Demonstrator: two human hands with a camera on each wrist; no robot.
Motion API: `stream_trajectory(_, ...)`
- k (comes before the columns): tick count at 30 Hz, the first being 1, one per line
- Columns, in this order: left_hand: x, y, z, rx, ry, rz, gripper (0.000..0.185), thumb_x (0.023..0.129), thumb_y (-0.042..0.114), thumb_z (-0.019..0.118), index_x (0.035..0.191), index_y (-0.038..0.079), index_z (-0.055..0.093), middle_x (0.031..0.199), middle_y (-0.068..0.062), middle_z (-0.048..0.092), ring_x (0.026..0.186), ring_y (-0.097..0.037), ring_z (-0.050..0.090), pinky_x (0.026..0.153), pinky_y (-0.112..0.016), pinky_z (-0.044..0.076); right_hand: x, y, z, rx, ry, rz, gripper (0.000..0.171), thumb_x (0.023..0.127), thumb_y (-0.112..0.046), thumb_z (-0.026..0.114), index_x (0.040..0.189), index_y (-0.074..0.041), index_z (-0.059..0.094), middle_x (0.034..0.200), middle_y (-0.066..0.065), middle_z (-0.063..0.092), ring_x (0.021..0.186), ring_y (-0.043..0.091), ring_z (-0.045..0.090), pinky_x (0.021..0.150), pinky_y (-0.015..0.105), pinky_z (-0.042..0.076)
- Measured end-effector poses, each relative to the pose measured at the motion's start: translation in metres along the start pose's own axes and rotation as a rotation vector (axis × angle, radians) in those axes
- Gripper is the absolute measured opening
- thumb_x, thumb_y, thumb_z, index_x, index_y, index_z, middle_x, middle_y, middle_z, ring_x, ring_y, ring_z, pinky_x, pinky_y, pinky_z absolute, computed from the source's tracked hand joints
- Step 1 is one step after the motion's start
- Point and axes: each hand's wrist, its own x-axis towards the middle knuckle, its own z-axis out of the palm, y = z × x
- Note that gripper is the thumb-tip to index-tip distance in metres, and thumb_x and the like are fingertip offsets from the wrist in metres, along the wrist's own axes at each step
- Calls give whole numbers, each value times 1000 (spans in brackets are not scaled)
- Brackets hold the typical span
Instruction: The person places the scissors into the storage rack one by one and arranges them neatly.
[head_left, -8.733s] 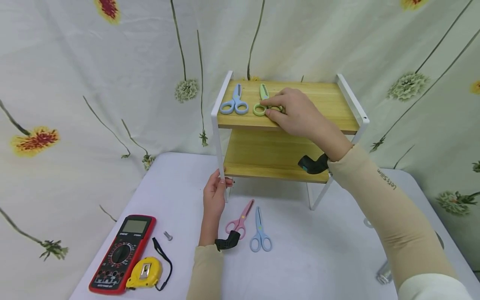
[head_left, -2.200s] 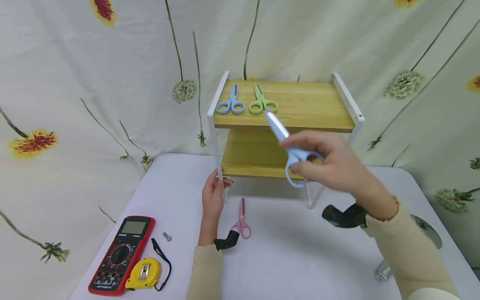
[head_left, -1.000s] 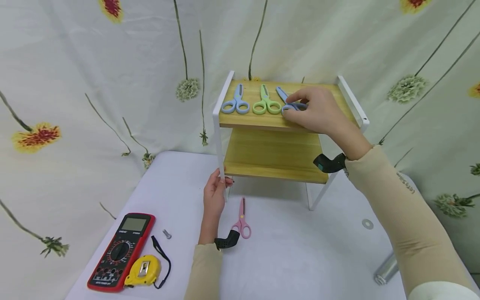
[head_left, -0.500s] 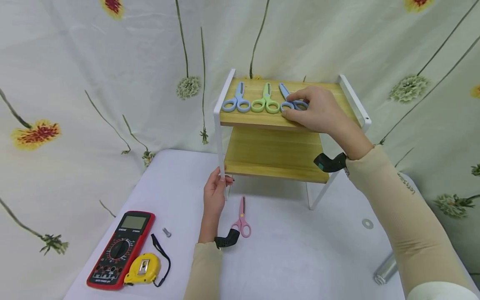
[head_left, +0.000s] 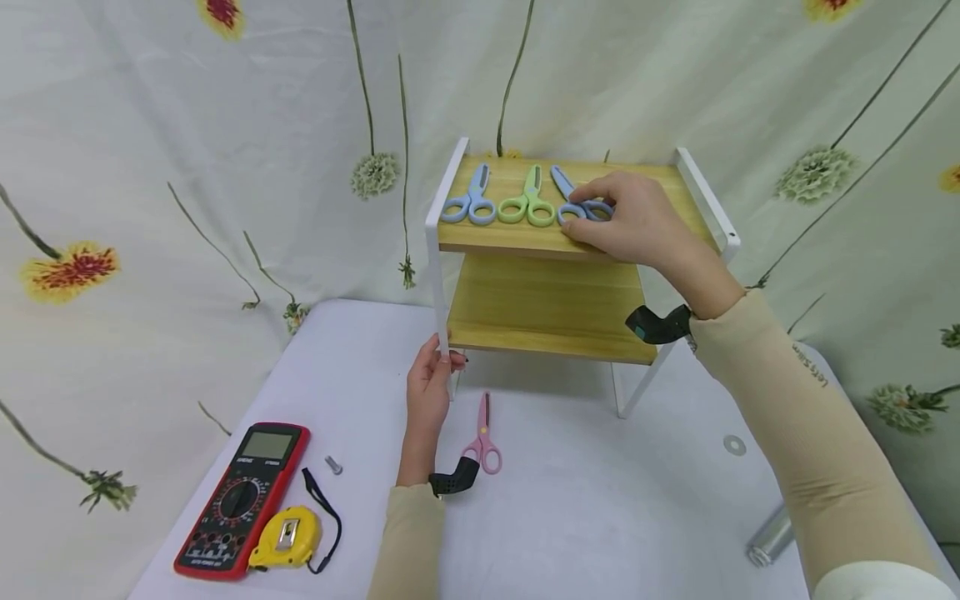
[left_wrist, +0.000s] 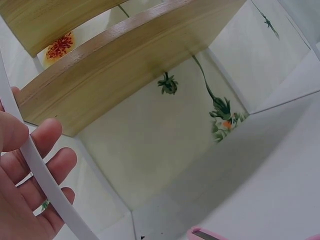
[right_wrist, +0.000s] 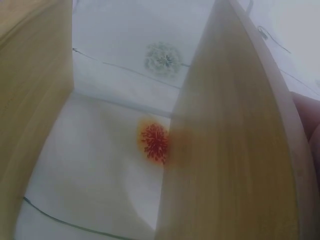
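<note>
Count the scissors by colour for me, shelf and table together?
Blue scissors: 2
Green scissors: 1
Pink scissors: 1
Total: 4

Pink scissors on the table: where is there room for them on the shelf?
The top shelf is bare to the right of the right hand, up to the white rail. The lower shelf is bare. Top left is crowded: three scissors side by side.
</note>
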Motion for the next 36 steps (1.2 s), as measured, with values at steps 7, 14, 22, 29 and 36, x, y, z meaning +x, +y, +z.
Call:
stream_trajectory(7,-1,-2,1,-12,10,-6,42,105,-2,41,145,2,53,92,-11,67,86,-3,64,91,-18,51,-6,2,3,36,69,-56,50,91,-31,70,134,-7,66,138,16,64,123,35,57,101,51,45)
stream_trajectory(14,-6,-6,1,-4,-2,-16,42,105,-2,41,145,0,52,97,-26,66,85,-3,63,89,-18,51,-57,6,32,434,558,-379,20,85,0,68,103,10,72,103,8,74,100,13,63,88,28,48)
stream_trajectory(22,-1,-3,1,6,-2,20,41,105,-2,42,144,0,53,94,-18,67,86,-3,63,89,-18,51,-127,14,100,582,382,-489,14,81,11,68,94,6,72,92,0,74,87,6,65,82,18,53)
stream_trajectory(29,1,-3,1,-2,-1,15,42,104,-3,41,145,0,52,93,-17,67,85,-3,63,89,-18,51,-157,27,175,440,-161,-217,30,92,-12,70,121,-5,70,110,11,73,87,9,65,79,33,56)
stream_trajectory(36,2,-4,0,14,6,20,41,105,-2,42,144,1,54,95,-24,67,85,-3,63,89,-19,51,-175,26,230,280,-487,-174,47,93,-27,69,135,-7,63,125,10,69,105,19,64,92,33,53)
